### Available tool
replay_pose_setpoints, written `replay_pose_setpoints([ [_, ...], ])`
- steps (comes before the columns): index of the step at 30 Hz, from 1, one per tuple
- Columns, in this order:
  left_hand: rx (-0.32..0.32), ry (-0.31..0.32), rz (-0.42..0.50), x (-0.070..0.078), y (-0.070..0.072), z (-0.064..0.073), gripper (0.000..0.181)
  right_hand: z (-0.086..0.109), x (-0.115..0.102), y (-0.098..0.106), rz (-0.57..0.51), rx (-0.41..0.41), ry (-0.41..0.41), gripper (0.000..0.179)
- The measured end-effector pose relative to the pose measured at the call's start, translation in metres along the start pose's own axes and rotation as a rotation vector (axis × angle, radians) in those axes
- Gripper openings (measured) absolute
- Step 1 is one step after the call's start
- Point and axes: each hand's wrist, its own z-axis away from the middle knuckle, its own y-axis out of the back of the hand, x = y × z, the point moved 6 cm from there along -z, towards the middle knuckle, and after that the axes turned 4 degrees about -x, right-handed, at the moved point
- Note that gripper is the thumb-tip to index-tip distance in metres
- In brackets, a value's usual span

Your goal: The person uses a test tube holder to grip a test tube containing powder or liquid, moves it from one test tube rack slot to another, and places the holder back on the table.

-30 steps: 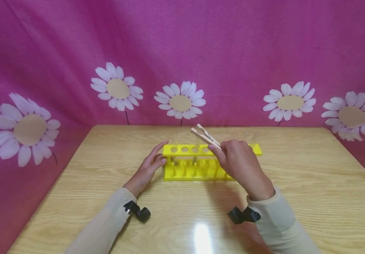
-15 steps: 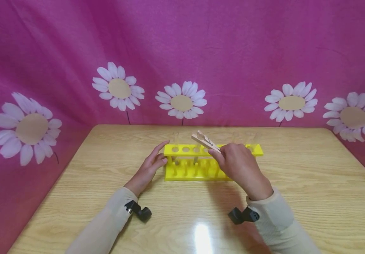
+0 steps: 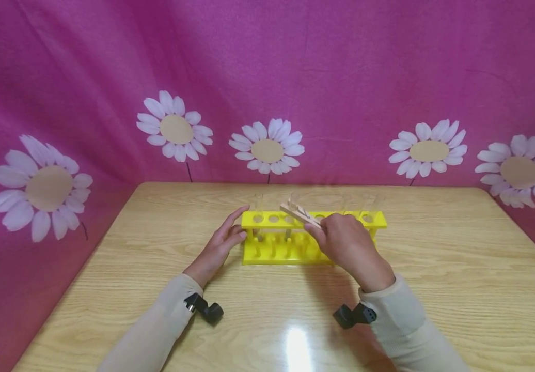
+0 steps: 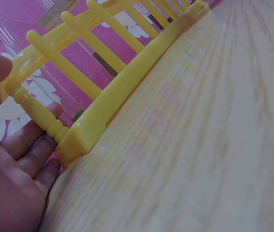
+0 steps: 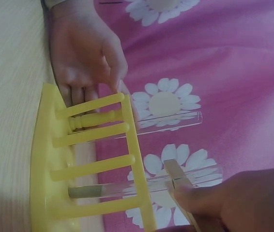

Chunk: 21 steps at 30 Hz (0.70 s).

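Lowered, the right hand [image 3: 350, 245] grips a wooden test-tube clamp [image 3: 301, 215], perhaps around a test tube [image 5: 208, 175]; the outstretched left hand [image 3: 218, 244] touches a yellow test-tube rack [image 3: 274, 261].

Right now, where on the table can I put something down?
The pale wooden table has bare patches right of the yellow plastic rack, left of the left hand, and in front, between the two black wrist cameras. The rack is crowded: clear, slim tubes stand in it, the left hand touches one end, and the right hand holds a wooden clamp there.
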Motion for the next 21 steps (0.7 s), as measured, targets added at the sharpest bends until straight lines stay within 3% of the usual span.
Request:
replay_pose_setpoints([
  [21, -0.007, -0.020, 0.016, 0.0036, -0.0012, 0.0002, 0.054, -0.0007, 0.0007, -0.0045, 0.086, -0.008, -0.006, 0.044],
])
